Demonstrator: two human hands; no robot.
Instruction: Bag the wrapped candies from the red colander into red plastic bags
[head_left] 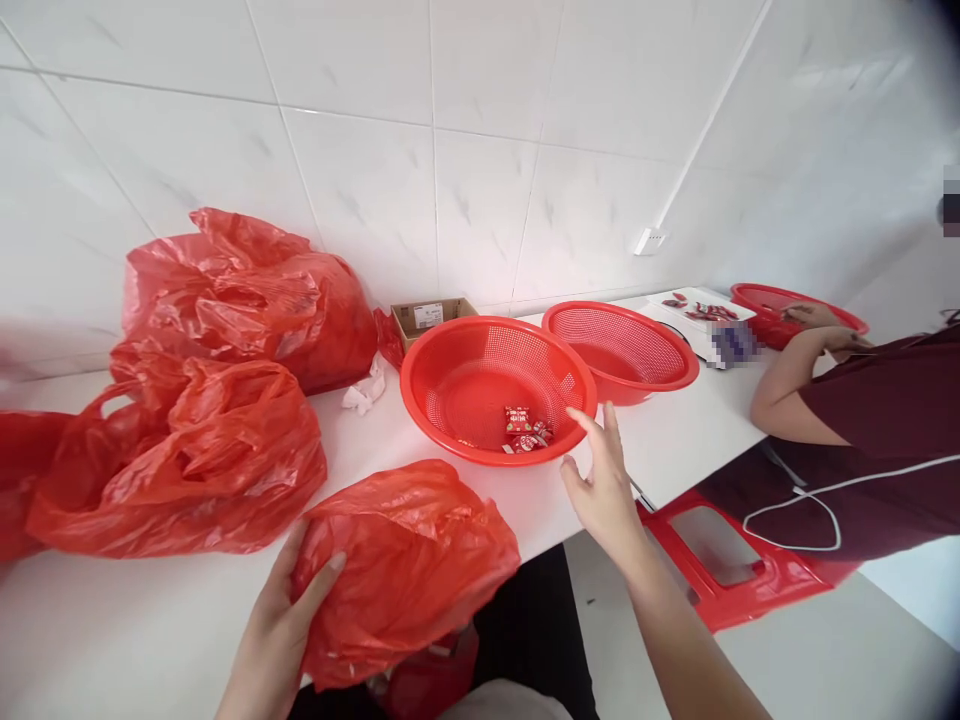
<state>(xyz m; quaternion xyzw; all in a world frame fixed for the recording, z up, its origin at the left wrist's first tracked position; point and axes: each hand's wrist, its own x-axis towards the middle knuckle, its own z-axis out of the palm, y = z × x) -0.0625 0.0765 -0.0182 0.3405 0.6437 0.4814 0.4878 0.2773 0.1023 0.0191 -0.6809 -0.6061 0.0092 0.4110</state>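
My left hand (pixel 289 615) grips the near side of a red plastic bag (pixel 405 565) that lies at the front edge of the white table (pixel 135 620). My right hand (pixel 600 480) hovers open just outside the rim of a red colander basket (pixel 457 372), fingers spread and holding nothing. A few small red-and-white packets (pixel 525 428) lie in the bottom of that basket.
Two more stuffed red bags (pixel 225 300) (pixel 187 460) sit at the left. A small cardboard box (pixel 431 318) stands by the tiled wall. A second red basket (pixel 622 345) and a third (pixel 795 310) stand to the right, where another person (pixel 862 420) leans on the table. A red stool (pixel 720 560) stands below.
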